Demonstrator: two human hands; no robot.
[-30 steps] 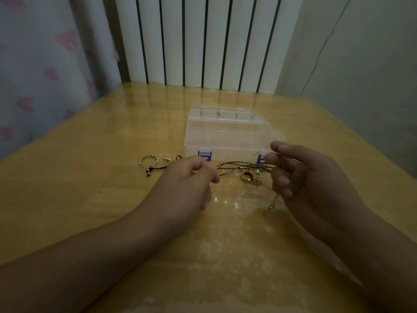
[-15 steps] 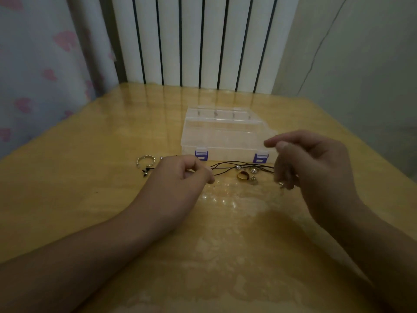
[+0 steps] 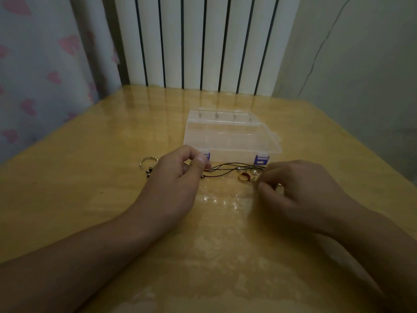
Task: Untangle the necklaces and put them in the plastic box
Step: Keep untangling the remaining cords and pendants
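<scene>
Thin black necklace cords [image 3: 228, 168] lie tangled on the wooden table [image 3: 79, 188], just in front of the clear plastic box [image 3: 230, 136] with blue latches. My left hand [image 3: 178, 175] pinches the cords' left end between thumb and forefinger. At the right end my right hand [image 3: 297, 188] is lowered to the table, its fingers curled and pinching the cords near small silver pendants [image 3: 253, 172]. A gold ring [image 3: 244, 176] lies among the pendants.
A silver ring-shaped piece [image 3: 147, 161] with a dark charm [image 3: 149, 172] lies left of my left hand. The box's lid is shut. A white radiator [image 3: 203, 41] stands behind the table, a curtain with pink hearts [image 3: 45, 64] at the left.
My right hand has come down from in front of the box to the table by the pendants. My left hand has stayed on the cords' left end.
</scene>
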